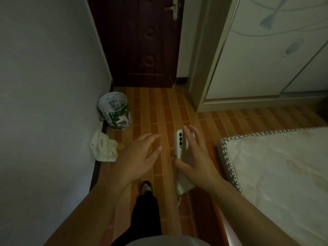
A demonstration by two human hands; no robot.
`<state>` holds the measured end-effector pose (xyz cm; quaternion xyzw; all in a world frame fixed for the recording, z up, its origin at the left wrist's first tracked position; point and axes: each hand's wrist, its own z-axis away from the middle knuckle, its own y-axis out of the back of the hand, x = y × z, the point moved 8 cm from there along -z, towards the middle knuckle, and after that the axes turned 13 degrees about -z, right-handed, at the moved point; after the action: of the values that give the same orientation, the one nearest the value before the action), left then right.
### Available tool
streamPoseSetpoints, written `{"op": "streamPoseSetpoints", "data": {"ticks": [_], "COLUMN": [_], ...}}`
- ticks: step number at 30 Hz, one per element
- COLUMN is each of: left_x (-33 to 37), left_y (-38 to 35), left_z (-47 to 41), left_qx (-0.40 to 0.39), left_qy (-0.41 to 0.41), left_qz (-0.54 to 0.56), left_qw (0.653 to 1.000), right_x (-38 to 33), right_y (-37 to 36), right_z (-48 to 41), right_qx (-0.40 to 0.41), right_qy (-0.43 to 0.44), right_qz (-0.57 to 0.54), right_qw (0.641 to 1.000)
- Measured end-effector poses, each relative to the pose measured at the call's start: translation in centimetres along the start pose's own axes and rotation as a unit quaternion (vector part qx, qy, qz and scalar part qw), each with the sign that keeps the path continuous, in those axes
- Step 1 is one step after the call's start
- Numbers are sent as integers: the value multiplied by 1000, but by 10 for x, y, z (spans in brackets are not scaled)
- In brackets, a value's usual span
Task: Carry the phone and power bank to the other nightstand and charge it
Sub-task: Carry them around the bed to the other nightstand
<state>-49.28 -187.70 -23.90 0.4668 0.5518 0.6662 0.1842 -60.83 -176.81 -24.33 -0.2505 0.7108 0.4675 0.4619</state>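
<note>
Right hand (197, 157) out in front, palm down, grip closed round a white phone (179, 144) — fingers spread over its back, thumb under the near side, three dark camera lenses showing at the far end. Second pale, flat item pressed beneath the phone, jutting out toward the wrist; probably the power bank (183, 188), though too blurred to say for certain. Thin cable end dangling below it. Left hand (140, 155) just beside, fingers loosely spread, grip open and holding nothing, apart from the phone. Both held in the air above the orange tiled floor (159, 110), in the aisle between the grey wall (46, 86) and the mattress corner (276, 167). Paint-streaked bucket (115, 110) against the wall's foot, crumpled plastic bag (103, 148) near it. Dark wooden door (140, 41) ahead, pale wardrobe (266, 59) to its right. One shoe (146, 188) and a black trouser leg below.
</note>
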Motion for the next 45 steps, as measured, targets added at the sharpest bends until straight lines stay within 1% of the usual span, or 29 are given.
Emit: {"op": "streamPoseSetpoints", "data": {"ticks": [3, 7, 10, 15, 21, 27, 31, 33, 37, 41, 45], "left_x": [-38, -82, -95, -85, -49, 7, 46, 75, 157, 244, 320], "left_y": [13, 29, 35, 24, 2, -14, -40, -57, -88, -110, -139], "left_z": [-83, -193, -275, -402, -561, -704, -773, -804, -867, -928, -976], "left_qx": [3, -31, -57, -112, -129, -135, -156, -166, -170, -172, -189], "left_qy": [-24, -35, -60, -120, -180, -227, -252, -280, -370, -449, -512], "left_qz": [-9, -14, -25, -10, -5, 10, 18, 18, 36, 19, 29], "left_qw": [1000, 999, 996, 986, 975, 964, 955, 945, 913, 876, 837], "right_x": [16, 35, 50, 88, 157, 207, 235, 252, 278, 294, 321], "right_y": [2, 21, 41, 87, 166, 272, 328, 355, 425, 504, 568], "right_z": [-85, -188, -253, -331, -419, -492, -522, -530, -540, -544, -541], "right_qx": [12, 54, 86, 138, 196, 267, 290, 307, 368, 436, 499], "right_qy": [-5, -34, -54, -91, -131, -164, -182, -192, -201, -219, -245], "right_qz": [3, 5, 11, 11, 7, 31, 38, 42, 70, 96, 97], "right_qw": [1000, 998, 995, 986, 972, 949, 939, 931, 905, 868, 826]}}
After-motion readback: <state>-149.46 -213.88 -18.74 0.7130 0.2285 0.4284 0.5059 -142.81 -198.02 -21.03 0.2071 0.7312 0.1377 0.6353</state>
